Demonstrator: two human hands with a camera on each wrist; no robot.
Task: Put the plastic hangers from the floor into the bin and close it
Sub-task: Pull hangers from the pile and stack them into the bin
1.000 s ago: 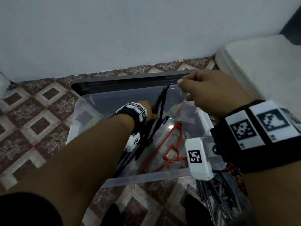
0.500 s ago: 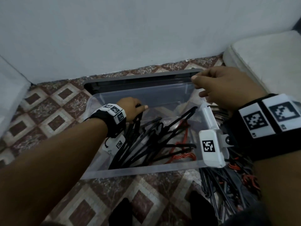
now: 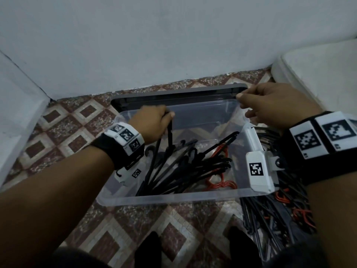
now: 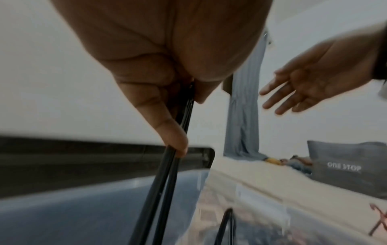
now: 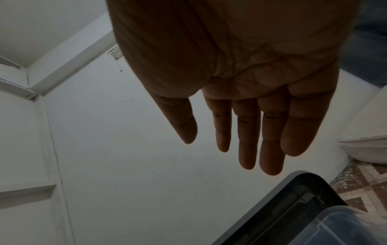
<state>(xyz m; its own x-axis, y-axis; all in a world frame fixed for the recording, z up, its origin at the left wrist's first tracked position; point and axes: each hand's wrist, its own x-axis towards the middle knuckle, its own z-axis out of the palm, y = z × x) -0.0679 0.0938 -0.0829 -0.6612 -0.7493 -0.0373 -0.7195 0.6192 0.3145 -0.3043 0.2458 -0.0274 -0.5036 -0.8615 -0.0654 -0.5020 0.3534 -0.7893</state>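
Observation:
A clear plastic bin (image 3: 173, 198) stands on the tiled floor and holds several black hangers (image 3: 173, 167) and an orange one (image 3: 222, 183). My left hand (image 3: 152, 122) is over the bin's back left and pinches black hanger bars (image 4: 167, 182) between thumb and fingers. My right hand (image 3: 270, 105) hovers above the bin's back right corner with straight fingers (image 5: 247, 136), holding nothing. The bin's dark lid (image 3: 179, 95) lies behind the bin by the wall. A pile of black and orange hangers (image 3: 280, 215) lies on the floor to the right of the bin.
A white wall rises just behind the lid. A white mattress (image 3: 324, 74) fills the right side. A white panel (image 3: 17, 105) stands at the left. Patterned floor tiles (image 3: 154, 229) lie in front of the bin, with my feet at the bottom edge.
The bundle of black hangers has gone down into the bin and now lies across it. My left hand moved left and still grips some bars. My right hand stayed above the back right corner.

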